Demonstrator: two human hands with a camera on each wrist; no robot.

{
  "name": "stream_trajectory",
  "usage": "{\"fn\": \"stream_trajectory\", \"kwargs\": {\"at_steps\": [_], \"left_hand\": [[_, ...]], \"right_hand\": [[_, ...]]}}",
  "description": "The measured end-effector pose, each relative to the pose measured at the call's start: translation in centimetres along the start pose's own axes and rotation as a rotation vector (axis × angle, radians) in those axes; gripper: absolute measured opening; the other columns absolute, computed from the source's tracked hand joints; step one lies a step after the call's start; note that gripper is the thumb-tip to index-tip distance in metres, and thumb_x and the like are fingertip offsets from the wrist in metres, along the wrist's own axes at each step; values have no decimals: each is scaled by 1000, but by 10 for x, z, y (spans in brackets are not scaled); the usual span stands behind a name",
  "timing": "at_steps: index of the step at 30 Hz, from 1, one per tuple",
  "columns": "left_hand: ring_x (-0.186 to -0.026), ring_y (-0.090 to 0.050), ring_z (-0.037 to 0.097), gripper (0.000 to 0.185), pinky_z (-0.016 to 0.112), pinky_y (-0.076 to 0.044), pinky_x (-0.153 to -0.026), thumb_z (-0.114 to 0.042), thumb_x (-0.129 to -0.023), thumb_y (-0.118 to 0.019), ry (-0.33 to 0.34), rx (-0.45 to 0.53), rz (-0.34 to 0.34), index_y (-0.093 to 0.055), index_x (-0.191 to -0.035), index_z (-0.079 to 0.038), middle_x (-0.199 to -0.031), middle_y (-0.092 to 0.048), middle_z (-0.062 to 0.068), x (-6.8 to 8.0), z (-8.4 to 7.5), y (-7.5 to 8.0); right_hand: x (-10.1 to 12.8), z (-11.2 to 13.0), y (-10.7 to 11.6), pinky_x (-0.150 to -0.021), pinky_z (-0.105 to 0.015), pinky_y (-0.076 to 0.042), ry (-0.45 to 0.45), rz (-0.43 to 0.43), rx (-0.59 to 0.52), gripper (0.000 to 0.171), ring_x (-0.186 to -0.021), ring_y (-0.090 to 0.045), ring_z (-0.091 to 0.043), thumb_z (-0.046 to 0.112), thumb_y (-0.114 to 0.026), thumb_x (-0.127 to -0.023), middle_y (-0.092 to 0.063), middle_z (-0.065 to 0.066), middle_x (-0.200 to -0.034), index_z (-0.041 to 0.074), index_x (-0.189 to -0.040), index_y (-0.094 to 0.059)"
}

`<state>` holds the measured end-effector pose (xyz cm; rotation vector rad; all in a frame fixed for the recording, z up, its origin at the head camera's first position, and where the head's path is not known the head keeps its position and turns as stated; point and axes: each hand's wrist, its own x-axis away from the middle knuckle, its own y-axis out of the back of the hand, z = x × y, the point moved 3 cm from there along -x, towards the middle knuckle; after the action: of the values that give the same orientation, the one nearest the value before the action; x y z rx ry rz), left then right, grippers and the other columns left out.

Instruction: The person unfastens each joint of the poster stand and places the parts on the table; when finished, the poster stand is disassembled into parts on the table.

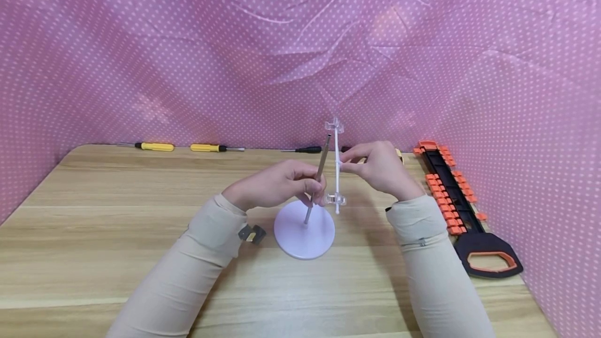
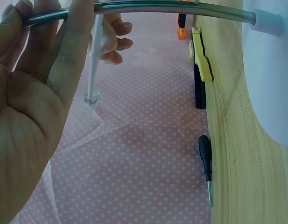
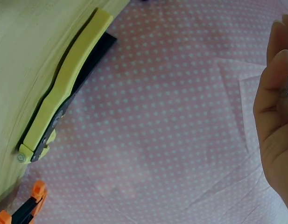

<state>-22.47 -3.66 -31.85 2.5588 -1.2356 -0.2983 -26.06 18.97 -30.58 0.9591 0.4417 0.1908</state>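
A metal rod (image 1: 324,156) rises at a tilt from a round white base (image 1: 304,241) on the wooden table. My left hand (image 1: 277,184) grips the rod partway up, thumb and fingers around it; in the left wrist view the rod (image 2: 181,7) runs from the fingers to the base. Right of the rod, my right hand (image 1: 381,168) pinches the middle of a thin white bar (image 1: 337,142), held upright in the head view. Clear plastic clips (image 1: 335,199) sit at both its ends. In the right wrist view only part of my right hand (image 3: 277,121) shows.
Two yellow screwdrivers (image 1: 157,146) and a black one (image 1: 309,149) lie along the table's back edge, near a yellow-and-black folding tool (image 3: 64,84). An orange-and-black rack with a handle (image 1: 490,241) lies right. A small dark clip (image 1: 253,233) is near my left wrist. Pink dotted cloth (image 1: 235,67) hangs behind.
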Motion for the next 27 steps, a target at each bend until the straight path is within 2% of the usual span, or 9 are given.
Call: {"fn": "stream_trajectory", "kwargs": {"at_steps": [10,16,22,27], "left_hand": [[-94,-72,19,20,39,-66,-87,-7,-111,-53,1,3,6,-70,-105,1,-97,-74,12,0,-1,0],[-95,-72,20,21,39,-66,-88,-7,-111,-52,-4,8,17,-68,-108,7,-98,-74,13,-1,1,-1],[-95,-72,21,20,40,-66,-88,-8,-111,-52,-5,1,17,-70,-105,1,-97,-73,11,-1,1,-1],[-94,-71,21,20,40,-66,-87,-7,-111,-53,2,9,10,-70,-105,1,-96,-73,11,0,0,-1]], "right_hand": [[0,-5,-3,-69,-33,-53,-17,26,18,15,-84,-72,-19,28,-88,-88,-82,-3,-93,18,-98,-87],[-1,-9,-5,-71,-33,-53,-30,49,22,14,-83,-71,-19,27,-89,-87,-81,-1,-90,18,-98,-87],[-1,-14,-7,-69,-33,-54,-38,89,57,13,-79,-70,-19,23,-88,-87,-82,-2,-91,15,-97,-86],[-1,-16,-10,-66,-31,-53,-32,131,104,11,-74,-66,-16,21,-87,-87,-82,-2,-94,14,-96,-86]]}}
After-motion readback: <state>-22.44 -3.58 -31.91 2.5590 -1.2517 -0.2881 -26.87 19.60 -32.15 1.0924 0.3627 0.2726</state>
